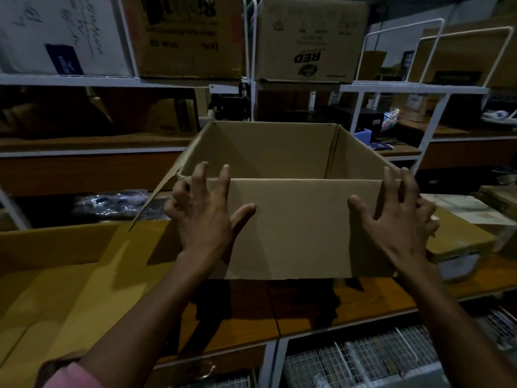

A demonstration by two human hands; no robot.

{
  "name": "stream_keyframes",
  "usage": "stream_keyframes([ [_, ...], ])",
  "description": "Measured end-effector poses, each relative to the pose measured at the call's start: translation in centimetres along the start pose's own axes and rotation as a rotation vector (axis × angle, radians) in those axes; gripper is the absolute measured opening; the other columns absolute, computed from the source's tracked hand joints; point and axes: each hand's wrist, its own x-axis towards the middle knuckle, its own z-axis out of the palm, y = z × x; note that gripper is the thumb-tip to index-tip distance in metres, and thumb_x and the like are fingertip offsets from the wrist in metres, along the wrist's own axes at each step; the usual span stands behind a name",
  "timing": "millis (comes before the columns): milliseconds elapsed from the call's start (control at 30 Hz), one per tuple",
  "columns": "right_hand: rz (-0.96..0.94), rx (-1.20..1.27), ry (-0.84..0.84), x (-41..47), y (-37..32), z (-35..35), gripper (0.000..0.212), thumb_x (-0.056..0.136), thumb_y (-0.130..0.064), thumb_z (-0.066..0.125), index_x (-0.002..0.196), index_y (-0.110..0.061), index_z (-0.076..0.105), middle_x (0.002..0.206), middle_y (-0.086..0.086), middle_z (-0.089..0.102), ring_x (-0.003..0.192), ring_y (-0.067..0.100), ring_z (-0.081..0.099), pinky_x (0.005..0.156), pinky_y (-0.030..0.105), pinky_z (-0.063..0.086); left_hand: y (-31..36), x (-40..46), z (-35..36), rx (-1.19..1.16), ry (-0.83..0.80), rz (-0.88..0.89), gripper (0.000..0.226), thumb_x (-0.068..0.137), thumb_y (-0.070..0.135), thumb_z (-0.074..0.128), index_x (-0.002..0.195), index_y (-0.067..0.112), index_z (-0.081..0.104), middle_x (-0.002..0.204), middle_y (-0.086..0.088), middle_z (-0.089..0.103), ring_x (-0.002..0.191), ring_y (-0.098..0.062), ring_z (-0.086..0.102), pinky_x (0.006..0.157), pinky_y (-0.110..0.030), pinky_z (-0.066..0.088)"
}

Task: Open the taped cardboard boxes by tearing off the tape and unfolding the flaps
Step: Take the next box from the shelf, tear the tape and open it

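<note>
Cardboard box (279, 219), mid-frame and already open, is clasped by spread left hand (204, 219) and right hand (397, 228); its flaps should be folded fully outward.

Open box (302, 228) on shelf (349, 306)

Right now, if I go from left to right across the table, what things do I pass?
Yellow open box → left hand → brown open box → right hand → flat cardboard piece.
</note>
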Motion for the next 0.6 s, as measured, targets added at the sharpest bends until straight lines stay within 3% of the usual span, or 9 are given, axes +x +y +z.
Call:
stream_keyframes([
  [133, -0.102, 0.222, -0.088, -0.1, 0.3, -0.6, 0.100, 0.076, -0.064, 0.074, 0.154, -0.039, 0.018, 0.165, -0.015, -0.015, 0.153, 0.039, 0.009, 0.110, 0.068, 0.035, -1.3, -0.7, -0.1, -0.140, -0.117, -0.052, 0.105, 0.076, 0.082, 0.060, 0.158, 0.046, 0.005, 0.165, 0.002, -0.006, 0.142, -0.046, 0.007, 0.104, -0.070, 0.031],
  [233, -0.154, 0.237, -0.085, -0.1, 0.7, -1.0, 0.107, 0.064, -0.048, 0.090, 0.151, -0.034, 0.028, 0.166, -0.012, -0.013, 0.152, 0.034, 0.011, 0.108, 0.060, 0.037, -2.7, -0.1, 0.9, -0.306, -0.160, 0.048, 0.123, 0.066, 0.070, 0.080, 0.159, 0.041, 0.005, 0.168, -0.002, -0.012, 0.151, -0.047, 0.005, 0.108, -0.076, 0.031],
  [400, -0.223, 0.228, -0.125, 1.2, 1.3, -1.5, 0.118, 0.056, -0.033, 0.098, 0.150, -0.032, 0.027, 0.165, -0.010, -0.008, 0.146, 0.040, 0.022, 0.107, 0.055, 0.039, -4.1, 0.5, 1.3, -0.285, -0.162, 0.160, 0.135, 0.056, 0.053, 0.095, 0.159, 0.037, 0.008, 0.169, -0.002, -0.012, 0.149, -0.052, 0.008, 0.102, -0.074, 0.039],
  [533, -0.195, 0.180, -0.142, 2.1, 1.5, -1.5, 0.129, 0.056, -0.022, 0.099, 0.156, -0.039, 0.018, 0.158, -0.001, 0.005, 0.138, 0.048, 0.031, 0.104, 0.061, 0.044, -4.2, 0.9, 1.6, -0.226, -0.148, 0.219, 0.146, 0.051, 0.039, 0.100, 0.160, 0.036, 0.004, 0.166, -0.009, 0.000, 0.145, -0.052, 0.015, 0.097, -0.075, 0.045],
  [600, -0.221, 0.171, -0.126, 2.1, 1.8, -2.2, 0.121, 0.058, -0.019, 0.097, 0.153, -0.038, 0.024, 0.155, 0.001, 0.009, 0.135, 0.050, 0.035, 0.103, 0.064, 0.045, -3.4, 0.6, 1.6, -0.215, -0.118, 0.210, 0.144, 0.052, 0.029, 0.100, 0.160, 0.035, 0.005, 0.161, -0.013, 0.007, 0.142, -0.051, 0.020, 0.092, -0.072, 0.050],
])
